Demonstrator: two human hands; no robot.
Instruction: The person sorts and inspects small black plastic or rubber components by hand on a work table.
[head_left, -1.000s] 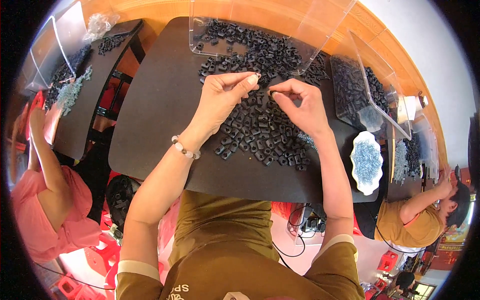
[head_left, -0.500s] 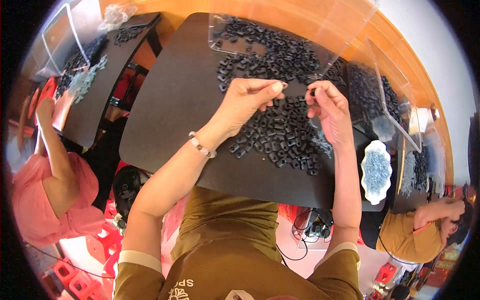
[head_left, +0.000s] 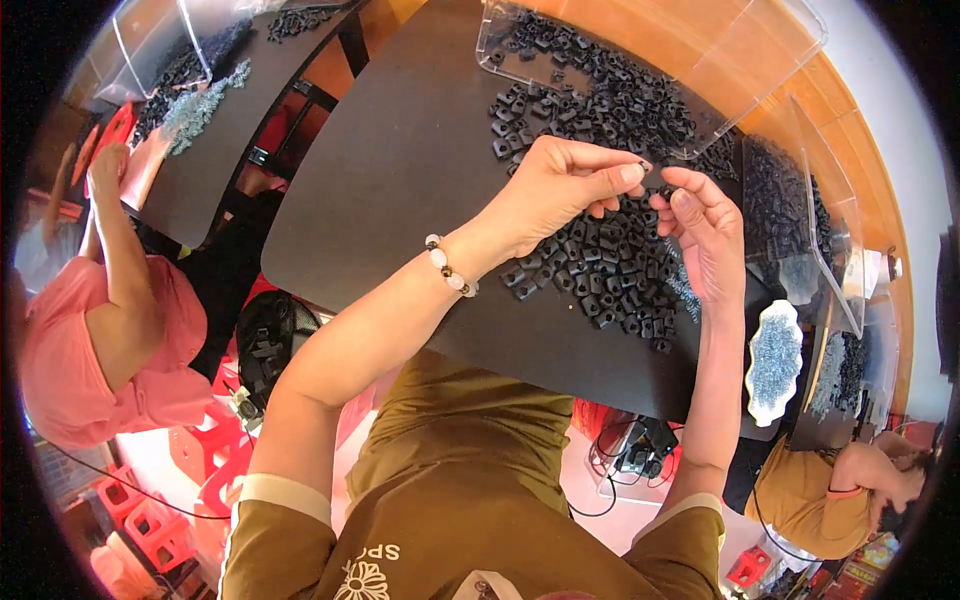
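Both my hands are raised above the dark table, fingertips close together but apart. My left hand, with a beaded bracelet on its wrist, pinches something tiny between thumb and forefinger; its kind is too small to tell. Between the thumb and fingers of my right hand sits a small black plastic piece. Below and around them lie many loose black plastic pieces, blocky with a round hole. A few small clear-bluish pieces lie beside the pile, partly hidden by my right hand.
At the far side, a clear plastic bin lies tipped with black pieces spilling out. A white scalloped dish of bluish pieces stands at the right, near another clear bin. One person in pink sits left, another in mustard right.
The view has shifted, so the table and pile sit further right in the picture. My fingertips have come closer together, each hand still pinching.
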